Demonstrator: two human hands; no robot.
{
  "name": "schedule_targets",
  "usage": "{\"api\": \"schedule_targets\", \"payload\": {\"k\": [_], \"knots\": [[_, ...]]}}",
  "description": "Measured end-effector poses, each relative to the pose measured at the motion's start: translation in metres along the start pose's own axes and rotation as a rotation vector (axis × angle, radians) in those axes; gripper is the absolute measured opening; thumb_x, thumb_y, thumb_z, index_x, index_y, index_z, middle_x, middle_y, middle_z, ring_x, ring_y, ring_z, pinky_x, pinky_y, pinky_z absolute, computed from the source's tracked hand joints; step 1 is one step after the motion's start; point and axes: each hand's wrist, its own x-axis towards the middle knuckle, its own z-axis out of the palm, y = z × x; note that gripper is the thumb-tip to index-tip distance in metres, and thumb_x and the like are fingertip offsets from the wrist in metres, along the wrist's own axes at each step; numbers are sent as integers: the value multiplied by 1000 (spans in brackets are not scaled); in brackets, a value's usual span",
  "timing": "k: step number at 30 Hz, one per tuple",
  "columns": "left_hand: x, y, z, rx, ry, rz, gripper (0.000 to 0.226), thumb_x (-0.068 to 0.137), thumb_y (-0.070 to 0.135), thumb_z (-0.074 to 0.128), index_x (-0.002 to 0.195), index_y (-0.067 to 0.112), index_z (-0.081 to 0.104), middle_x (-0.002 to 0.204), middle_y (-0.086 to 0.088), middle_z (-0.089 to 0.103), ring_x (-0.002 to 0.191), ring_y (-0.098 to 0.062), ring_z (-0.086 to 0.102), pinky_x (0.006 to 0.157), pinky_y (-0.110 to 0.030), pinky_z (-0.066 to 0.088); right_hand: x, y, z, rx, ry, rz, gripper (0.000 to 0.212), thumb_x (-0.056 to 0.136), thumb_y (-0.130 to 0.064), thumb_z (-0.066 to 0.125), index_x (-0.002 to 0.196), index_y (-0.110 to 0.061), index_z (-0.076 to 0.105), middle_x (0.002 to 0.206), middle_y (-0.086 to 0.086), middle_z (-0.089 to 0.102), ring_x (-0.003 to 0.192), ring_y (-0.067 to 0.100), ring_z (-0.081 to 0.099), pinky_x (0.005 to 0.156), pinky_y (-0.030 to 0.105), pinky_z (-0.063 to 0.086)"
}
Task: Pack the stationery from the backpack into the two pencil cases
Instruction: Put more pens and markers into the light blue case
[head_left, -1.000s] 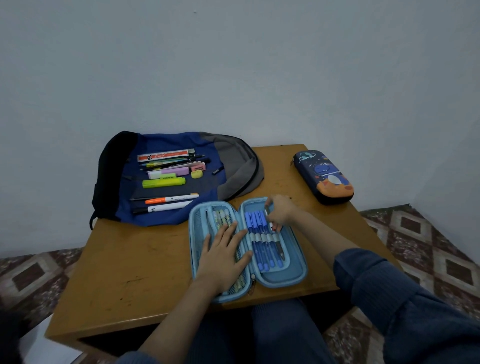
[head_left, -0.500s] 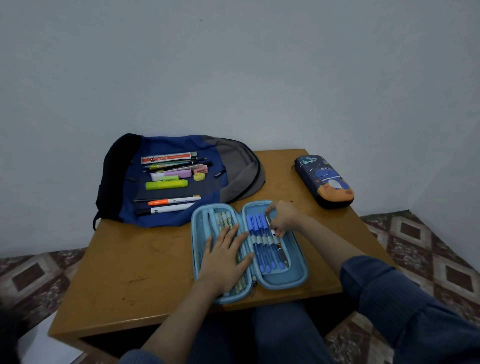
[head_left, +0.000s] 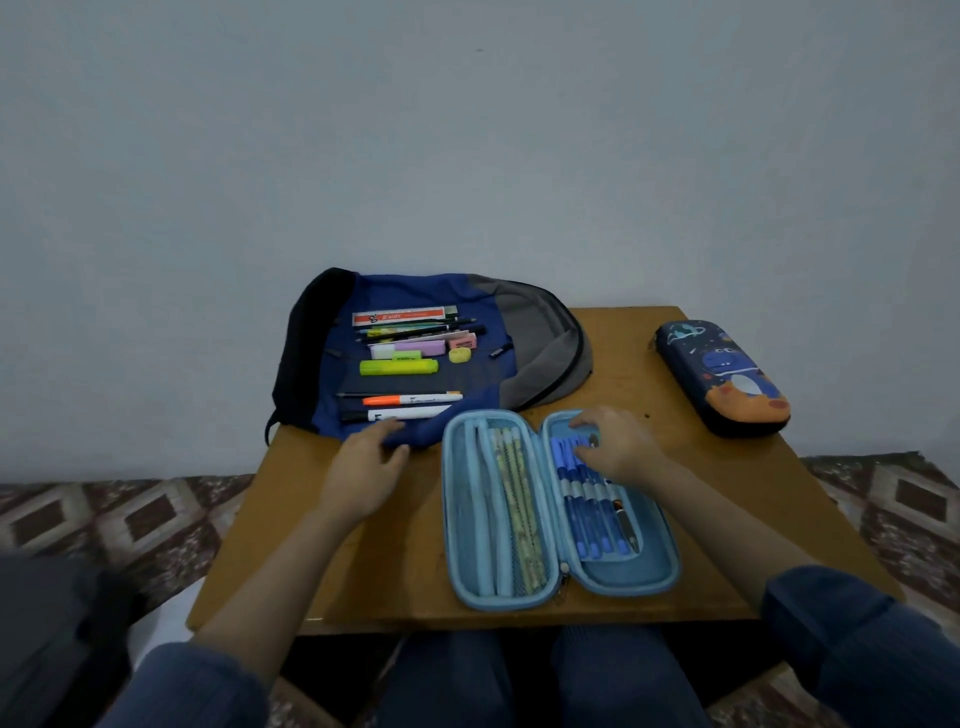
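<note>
Stationery (head_left: 399, 367) mostly unpacked, spread on backpack (head_left: 535, 338) at far side of table (head_left: 337, 582). Pencils (head_left: 519, 509) and blue pens (head_left: 587, 514) already in open light-blue case (head_left: 623, 587); dark case (head_left: 722, 376) zipped, untouched. Left hand (head_left: 363, 470) now off the case, at backpack's edge, fingers loosely apart, empty. Right hand (head_left: 618, 441) still over pen tops, fingers bent; grip unclear.

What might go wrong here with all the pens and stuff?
The left hand is at the backpack's near edge; bumping the fabric might roll the loose markers off.
The open blue case lies close to the table's near edge; a push from the right hand on its pens could slide it off.
</note>
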Motion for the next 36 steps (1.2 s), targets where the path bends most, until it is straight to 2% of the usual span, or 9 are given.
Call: {"api": "schedule_targets", "payload": {"k": [6,8,12,18,25,30,36], "knots": [[14,-26,-24,60,42,-82,38,94,21,51,131,11,51,135,-9,52,116,-28,52,95,-37,45,8,-16,19,32,4,-142,54,94,-36,53,142,-15,40,148,4,40,136,22,37,111,37,33],[18,-28,-25,91,30,-71,38,94,21,51,130,9,52,138,-7,49,121,-26,49,100,-36,41,9,-18,26,-56,-50,-200,54,96,-39,48,145,-22,33,152,0,32,139,20,31,112,36,30],[28,-31,-26,132,47,-31,35,94,18,51,128,9,55,140,-6,47,129,-24,41,105,-33,34,14,-18,33,-147,-38,-235,50,97,-40,44,145,-27,34,148,-3,37,132,19,39,102,30,37],[45,-36,-33,138,153,42,25,93,11,50,112,6,66,119,-8,64,114,-23,51,93,-33,43,19,-17,38,-155,9,-254,48,96,-37,47,142,-25,39,142,-5,43,127,17,43,94,25,39],[79,-38,-29,224,87,116,29,94,9,45,117,9,63,124,-7,61,117,-22,50,96,-33,42,24,-12,43,-129,41,-278,47,94,-36,51,139,-23,43,138,-5,47,123,17,48,90,25,41],[99,-47,-22,393,-32,55,38,94,12,43,129,21,54,128,-5,57,117,-23,50,93,-36,46,25,-11,48,-147,58,-286,47,95,-38,49,140,-26,41,138,-9,46,120,16,49,89,25,43],[111,-44,-18,536,2,64,29,94,15,48,122,16,57,123,-6,53,118,-23,40,90,-35,43,25,-11,47,-135,55,-279,47,94,-38,50,139,-28,42,139,-12,44,122,13,48,92,25,43]]}}
